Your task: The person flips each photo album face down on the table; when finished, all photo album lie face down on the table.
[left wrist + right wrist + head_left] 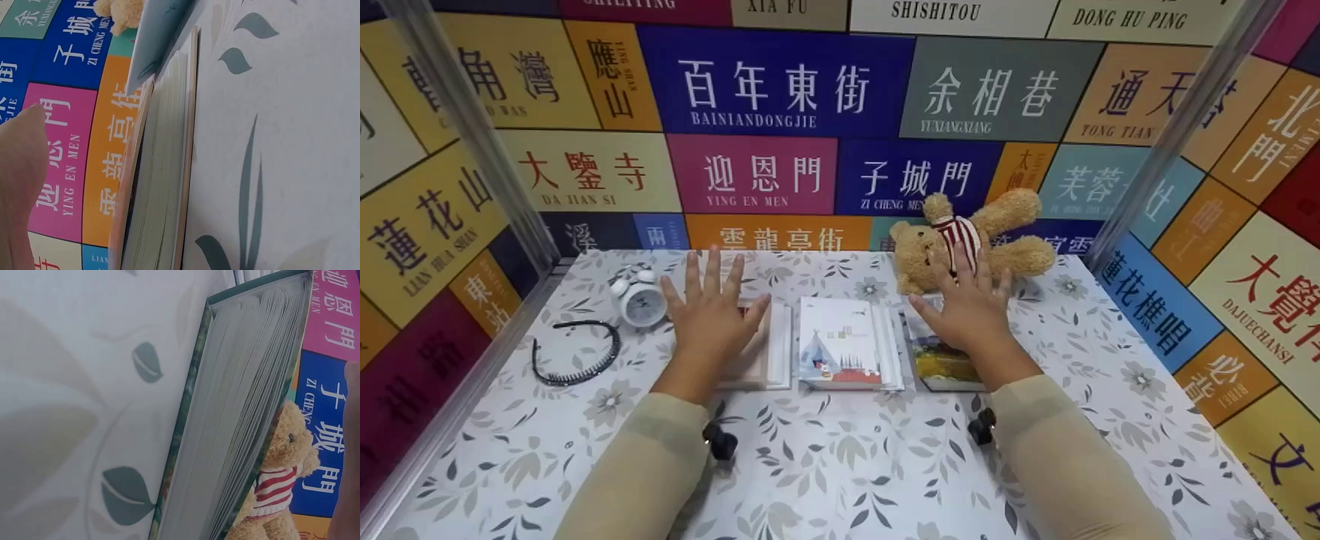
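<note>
My left hand (pixel 711 311), fingers spread straight, is held over a book (pixel 780 360) and covers much of its cover. In the left wrist view this book's page edges (pixel 163 169) appear beside part of the hand (pixel 19 185). My right hand (pixel 971 311) is likewise spread, over a book with a green and yellow landscape cover (pixel 945 369). Its thick pages (pixel 236 382) fill the middle of the right wrist view. Between the hands lies a white book with a tent picture (pixel 836 337). Neither hand grips anything.
Behind my right hand a teddy bear (pixel 915 255) in a striped top lies on its side. A white alarm clock (pixel 643 304) stands left of my left hand, with a black toothed headband (pixel 585 373) nearer. Colourful sign panels (pixel 780 75) wall in the flower-patterned table (pixel 840 465).
</note>
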`<state>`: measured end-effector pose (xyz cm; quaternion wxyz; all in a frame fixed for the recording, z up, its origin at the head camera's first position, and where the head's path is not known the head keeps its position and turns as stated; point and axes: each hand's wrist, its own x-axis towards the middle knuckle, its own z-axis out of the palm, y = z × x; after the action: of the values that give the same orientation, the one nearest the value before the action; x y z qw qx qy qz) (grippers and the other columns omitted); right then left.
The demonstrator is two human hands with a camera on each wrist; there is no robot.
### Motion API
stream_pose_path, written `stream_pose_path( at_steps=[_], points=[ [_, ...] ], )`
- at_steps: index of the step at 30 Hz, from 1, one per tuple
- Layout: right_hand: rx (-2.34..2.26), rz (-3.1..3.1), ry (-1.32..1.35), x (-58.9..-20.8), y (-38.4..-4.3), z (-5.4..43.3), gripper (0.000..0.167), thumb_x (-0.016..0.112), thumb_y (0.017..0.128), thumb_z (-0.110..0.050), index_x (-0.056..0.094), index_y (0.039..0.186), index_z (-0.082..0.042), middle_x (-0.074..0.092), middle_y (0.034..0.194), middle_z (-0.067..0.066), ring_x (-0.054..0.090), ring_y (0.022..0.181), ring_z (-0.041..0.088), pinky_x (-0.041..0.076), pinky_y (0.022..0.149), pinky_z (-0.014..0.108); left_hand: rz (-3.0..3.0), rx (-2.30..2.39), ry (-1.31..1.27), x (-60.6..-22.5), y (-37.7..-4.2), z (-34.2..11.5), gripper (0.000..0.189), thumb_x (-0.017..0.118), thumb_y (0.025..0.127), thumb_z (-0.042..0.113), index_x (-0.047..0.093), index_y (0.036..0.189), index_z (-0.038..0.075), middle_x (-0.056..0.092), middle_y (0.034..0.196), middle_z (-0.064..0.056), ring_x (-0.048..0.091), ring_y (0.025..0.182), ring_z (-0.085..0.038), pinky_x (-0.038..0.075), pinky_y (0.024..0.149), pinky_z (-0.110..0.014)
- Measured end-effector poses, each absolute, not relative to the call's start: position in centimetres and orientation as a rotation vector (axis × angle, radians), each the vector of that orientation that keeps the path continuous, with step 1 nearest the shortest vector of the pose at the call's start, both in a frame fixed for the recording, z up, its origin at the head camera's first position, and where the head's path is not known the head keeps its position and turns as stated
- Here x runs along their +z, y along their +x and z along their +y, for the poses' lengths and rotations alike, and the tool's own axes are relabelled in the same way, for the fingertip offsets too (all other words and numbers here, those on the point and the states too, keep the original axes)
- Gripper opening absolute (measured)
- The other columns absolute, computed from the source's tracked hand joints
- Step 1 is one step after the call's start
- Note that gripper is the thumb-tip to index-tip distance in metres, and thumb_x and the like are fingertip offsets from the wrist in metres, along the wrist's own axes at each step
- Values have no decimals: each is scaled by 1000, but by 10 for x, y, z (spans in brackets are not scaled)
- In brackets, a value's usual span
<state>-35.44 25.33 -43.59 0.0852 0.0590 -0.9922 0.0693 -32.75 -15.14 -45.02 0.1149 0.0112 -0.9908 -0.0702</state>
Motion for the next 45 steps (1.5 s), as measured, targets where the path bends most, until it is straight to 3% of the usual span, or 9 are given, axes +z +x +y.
stream_pose_path(
  at_steps=[7, 10, 15, 19, 22, 27, 33, 40, 45],
  points=[
    [237, -2959, 166, -436, -354, 253, 90, 33, 99, -86, 3, 172, -43, -13, 183, 1, -27, 165, 37, -20, 123, 79, -2902, -212, 42, -451, -327, -150, 89, 18, 99, 86, -1, 172, 39, -30, 176, 2, -32, 163, -34, -31, 120, -71],
    [240, -2971, 146, -436, -353, 255, 89, 29, 97, -88, 0, 171, -46, -17, 182, 0, -27, 165, 37, -20, 123, 80, -2904, -222, 44, -451, -327, -146, 88, 19, 100, 85, 0, 172, 39, -28, 177, 1, -31, 164, -35, -30, 121, -71],
    [270, -2991, 119, -434, -350, 259, 89, 26, 96, -90, -8, 168, -50, -17, 182, 1, -19, 167, 42, -19, 122, 81, -2916, -282, 37, -452, -327, -132, 88, 27, 102, 81, 0, 173, 38, -17, 181, -3, -22, 167, -38, -18, 128, -73],
    [363, -3009, 98, -429, -345, 265, 90, 28, 97, -89, -2, 171, -46, -7, 183, 7, -6, 167, 48, -9, 124, 83, -2915, -357, 28, -450, -325, -115, 87, 34, 103, 78, 5, 173, 35, -8, 183, -6, -13, 169, -38, -6, 132, -72],
    [426, -3019, 69, -427, -340, 272, 94, 20, 94, -93, -1, 172, -43, 3, 182, 14, 3, 165, 51, -3, 124, 84, -2902, -427, 4, -447, -323, -98, 86, 37, 103, 76, 8, 173, 36, -6, 183, -5, -8, 170, -38, 3, 135, -69],
    [515, -2995, 46, -426, -332, 285, 93, 20, 96, -91, 2, 173, -41, 13, 180, 21, 11, 163, 55, 4, 122, 86, -2886, -522, -70, -441, -320, -65, 85, 39, 103, 75, 10, 173, 36, -1, 184, -5, 0, 170, -38, 16, 136, -64],
    [615, -3005, -1, -428, -329, 302, 96, 19, 96, -91, 7, 173, -37, 18, 178, 23, 15, 161, 57, 12, 118, 87, -2863, -685, -159, -441, -316, -28, 85, 49, 103, 70, 26, 172, 26, 22, 180, -8, 13, 169, -38, 23, 134, -62],
    [836, -3130, 101, -433, -332, 328, 92, 20, 100, -85, 3, 174, -32, 4, 179, 29, 5, 160, 62, 11, 119, 88, -2813, -1073, -281, -442, -305, 14, 78, 58, 104, 60, 36, 168, 22, 38, 173, -8, 28, 165, -33, 31, 132, -59],
    [1066, -3110, 205, -443, -335, 341, 88, 32, 106, -75, 11, 174, -23, 18, 176, 30, 26, 157, 59, 24, 122, 81, -2751, -1355, -310, -447, -301, 46, 73, 64, 104, 52, 40, 166, 23, 42, 172, -7, 38, 160, -31, 35, 131, -52]
  ],
)
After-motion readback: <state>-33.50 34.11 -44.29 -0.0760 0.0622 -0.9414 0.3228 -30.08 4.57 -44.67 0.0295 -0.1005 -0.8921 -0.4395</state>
